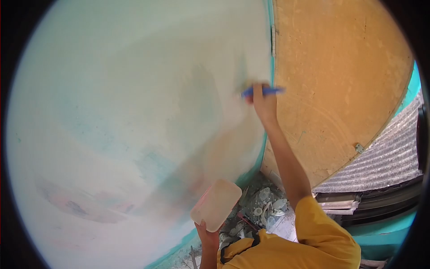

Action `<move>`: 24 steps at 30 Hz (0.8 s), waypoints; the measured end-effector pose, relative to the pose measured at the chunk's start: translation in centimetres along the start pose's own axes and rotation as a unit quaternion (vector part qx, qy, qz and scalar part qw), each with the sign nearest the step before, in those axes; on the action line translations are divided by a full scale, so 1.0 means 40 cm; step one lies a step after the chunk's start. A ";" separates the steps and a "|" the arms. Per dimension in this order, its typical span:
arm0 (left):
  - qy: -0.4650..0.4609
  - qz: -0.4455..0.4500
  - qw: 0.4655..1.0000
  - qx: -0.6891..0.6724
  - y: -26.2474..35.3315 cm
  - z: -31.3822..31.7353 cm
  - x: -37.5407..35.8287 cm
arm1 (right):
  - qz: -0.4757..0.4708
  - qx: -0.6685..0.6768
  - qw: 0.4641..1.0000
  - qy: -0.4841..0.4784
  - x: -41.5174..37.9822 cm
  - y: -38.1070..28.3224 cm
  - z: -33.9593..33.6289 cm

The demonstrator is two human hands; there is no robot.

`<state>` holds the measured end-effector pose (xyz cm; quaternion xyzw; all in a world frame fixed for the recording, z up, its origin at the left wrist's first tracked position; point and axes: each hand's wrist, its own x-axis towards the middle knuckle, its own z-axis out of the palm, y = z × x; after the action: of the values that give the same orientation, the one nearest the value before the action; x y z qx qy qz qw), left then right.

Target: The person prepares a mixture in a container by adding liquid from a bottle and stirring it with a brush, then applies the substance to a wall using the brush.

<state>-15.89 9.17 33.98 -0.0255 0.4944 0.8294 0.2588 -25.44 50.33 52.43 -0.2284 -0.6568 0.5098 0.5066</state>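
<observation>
A brush with a blue handle [271, 91] is in my right hand [264, 102], whose fingers are wrapped round it. The brush's tip is at the pale wall [134, 89], close to the teal strip beside the orange door; motion blurs the tip. Low in front of me, my left hand [208, 234] holds a rectangular pale plastic container [217, 205] by its lower edge, thumb over the rim. The container is tilted, and its inside looks pale. Darker damp-looking patches and faint teal and pinkish areas mark the wall.
An orange door panel [336, 80] with a metal hinge [359, 148] stands to the right of the wall. Debris and plastic bags [271, 207] lie on the floor below the corner. Corrugated sheeting [376, 157] and dark beams [380, 204] are at the lower right.
</observation>
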 end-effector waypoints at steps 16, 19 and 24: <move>0.004 -0.003 1.000 0.016 0.032 0.010 -0.007 | 0.181 0.227 0.954 0.069 -0.242 0.259 0.013; 0.001 -0.003 1.000 0.018 0.043 0.014 -0.004 | 0.170 0.181 0.966 0.071 -0.295 0.300 -0.001; 0.003 0.017 1.000 0.019 0.021 -0.006 -0.003 | 0.009 0.066 0.998 0.015 -0.089 0.121 0.013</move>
<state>-16.22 8.58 34.58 -0.0147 0.5110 0.8243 0.2433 -25.59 49.01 46.55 -0.2080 -0.6123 0.5528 0.5257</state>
